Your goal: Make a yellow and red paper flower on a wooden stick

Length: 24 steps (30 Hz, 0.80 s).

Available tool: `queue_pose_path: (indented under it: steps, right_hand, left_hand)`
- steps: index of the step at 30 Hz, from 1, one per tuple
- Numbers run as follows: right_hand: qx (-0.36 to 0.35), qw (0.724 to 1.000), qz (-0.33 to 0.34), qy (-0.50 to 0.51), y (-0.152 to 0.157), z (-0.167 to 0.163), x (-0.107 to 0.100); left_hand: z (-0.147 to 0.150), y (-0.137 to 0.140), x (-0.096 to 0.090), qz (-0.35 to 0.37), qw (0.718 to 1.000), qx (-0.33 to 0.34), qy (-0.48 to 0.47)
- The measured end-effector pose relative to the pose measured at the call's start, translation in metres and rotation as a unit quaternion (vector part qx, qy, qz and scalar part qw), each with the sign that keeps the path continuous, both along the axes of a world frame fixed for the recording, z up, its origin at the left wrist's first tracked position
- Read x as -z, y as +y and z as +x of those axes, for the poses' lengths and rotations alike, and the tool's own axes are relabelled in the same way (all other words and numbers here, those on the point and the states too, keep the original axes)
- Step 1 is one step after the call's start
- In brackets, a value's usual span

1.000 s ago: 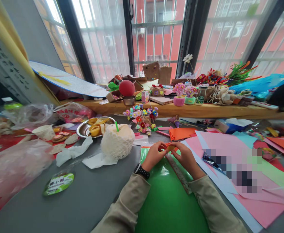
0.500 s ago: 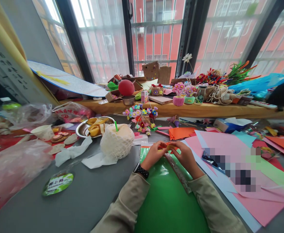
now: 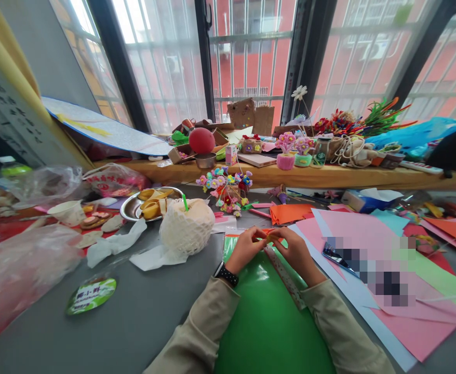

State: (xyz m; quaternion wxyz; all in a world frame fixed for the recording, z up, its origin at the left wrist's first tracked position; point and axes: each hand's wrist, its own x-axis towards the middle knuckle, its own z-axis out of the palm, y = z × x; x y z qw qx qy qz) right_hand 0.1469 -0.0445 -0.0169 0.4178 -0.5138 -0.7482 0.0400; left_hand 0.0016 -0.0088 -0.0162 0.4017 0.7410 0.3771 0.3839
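My left hand (image 3: 245,249), with a dark dotted watch band on its wrist, has its fingers closed on a small piece of orange paper (image 3: 269,231). My right hand (image 3: 295,253) pinches the same piece from the other side, and the fingertips nearly meet. Fingers cover most of the paper, so its folds cannot be made out. Below both hands lies a glossy green sheet (image 3: 270,327) in what looks like a clear sleeve. A patterned ruler (image 3: 284,275) rests on it, slanting from under the fingers towards my right sleeve.
Left of the hands stands a coconut (image 3: 187,228) in white netting with a green straw. Behind it is a metal plate (image 3: 124,208) with banana peels. Pink paper (image 3: 360,226) and a phone (image 3: 339,258) lie at right. Orange sheets (image 3: 290,213) and pipe-cleaner flowers (image 3: 228,187) sit beyond.
The fingers have shifted slightly around the orange paper, and the two hands' fingertips are a little closer together. The view has moved very slightly; nothing else differs.
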Motion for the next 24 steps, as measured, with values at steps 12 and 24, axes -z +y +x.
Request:
queue_pose_path:
  steps: [12, 24]
  right_hand:
    - [0.006, 1.0, -0.013, 0.02, -0.0001, 0.0003, 0.0016]
    - [0.069, 0.996, -0.014, 0.05, -0.0008, -0.0009, 0.0015]
  left_hand:
    - [-0.0005, 0.0003, -0.0011, 0.029, 0.999, -0.019, 0.023]
    - [0.0023, -0.0041, -0.0045, 0.101, 0.989, -0.07, 0.081]
